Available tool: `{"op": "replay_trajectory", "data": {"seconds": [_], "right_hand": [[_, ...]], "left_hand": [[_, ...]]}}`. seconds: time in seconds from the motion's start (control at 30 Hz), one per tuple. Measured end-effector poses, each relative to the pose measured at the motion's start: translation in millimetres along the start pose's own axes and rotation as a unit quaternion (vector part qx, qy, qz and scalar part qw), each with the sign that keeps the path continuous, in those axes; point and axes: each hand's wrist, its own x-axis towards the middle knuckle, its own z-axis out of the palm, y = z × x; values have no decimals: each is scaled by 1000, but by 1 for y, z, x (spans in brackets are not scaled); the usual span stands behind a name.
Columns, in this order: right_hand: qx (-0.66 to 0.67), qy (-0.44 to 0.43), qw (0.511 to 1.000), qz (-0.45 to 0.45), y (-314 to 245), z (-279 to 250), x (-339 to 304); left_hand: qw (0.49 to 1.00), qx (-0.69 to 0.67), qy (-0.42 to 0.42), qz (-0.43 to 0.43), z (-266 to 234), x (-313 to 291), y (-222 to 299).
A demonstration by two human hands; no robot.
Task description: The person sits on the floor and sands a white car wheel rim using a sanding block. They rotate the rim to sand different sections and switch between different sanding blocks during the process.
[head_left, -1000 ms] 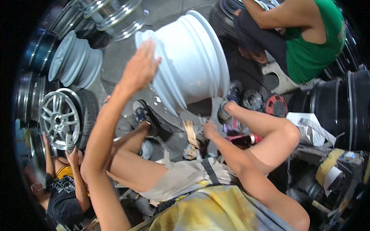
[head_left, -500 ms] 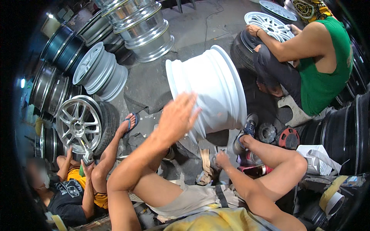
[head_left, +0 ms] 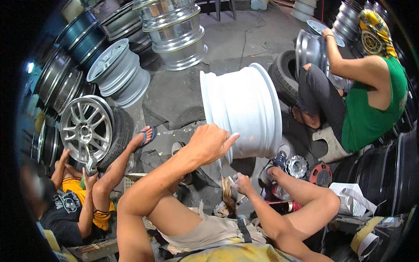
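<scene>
The left hand [head_left: 210, 143] rests on the near rim of a white wheel rim [head_left: 244, 115] that stands on its edge on the grey concrete floor [head_left: 174, 94], barrel lying sideways. The fingers are held together and stretched flat toward the right, tips touching the rim's lower front edge; they pinch nothing.

The right hand [head_left: 241, 182] sits lower, just under the white wheel rim and between the person's bent knees. Its fingers look curled around something small, perhaps a scrap of sandpaper or a tool, but the view there is too cluttered to tell what.

Just right of that hand, near the person's foot, lie 2 small round hub caps: a silver one [head_left: 297, 166] and a red one [head_left: 321, 174].

At the upper right, another person in a green sleeveless top [head_left: 371, 113] sits with both hands on a grey rim [head_left: 310, 50] that leans by a black tyre [head_left: 284, 74].

At the left, a third person lies low beside a silver spoked wheel in its tyre [head_left: 86, 127], 1 sandalled foot [head_left: 144, 137] stretched toward the middle. Behind stand 2 stacks of rims, 1 pale grey [head_left: 118, 74] and 1 polished metal [head_left: 174, 32].
</scene>
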Motion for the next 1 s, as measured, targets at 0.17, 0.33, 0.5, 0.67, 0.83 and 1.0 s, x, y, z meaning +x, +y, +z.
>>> {"op": "replay_trajectory", "data": {"seconds": [0.17, 0.33, 0.5, 0.67, 0.83, 1.0], "right_hand": [[105, -196, 970, 96, -65, -41, 25], [282, -237, 929, 30, -165, -139, 45], [464, -140, 875, 4, -221, -208, 71], [518, -93, 850, 30, -228, -219, 88], [568, -80, 818, 42, -217, -203, 79], [506, 28, 861, 51, -222, -194, 74]], "left_hand": [[969, -128, 213, -7, 1, -10, -42], [944, -310, 114, -13, 3, -13, -61], [919, -394, -18, 25, 14, -12, -55], [750, -660, -10, -47, 6, -9, -39], [790, -608, 24, -73, 14, -7, -33], [797, -594, 70, -83, 31, 4, -37]]}}
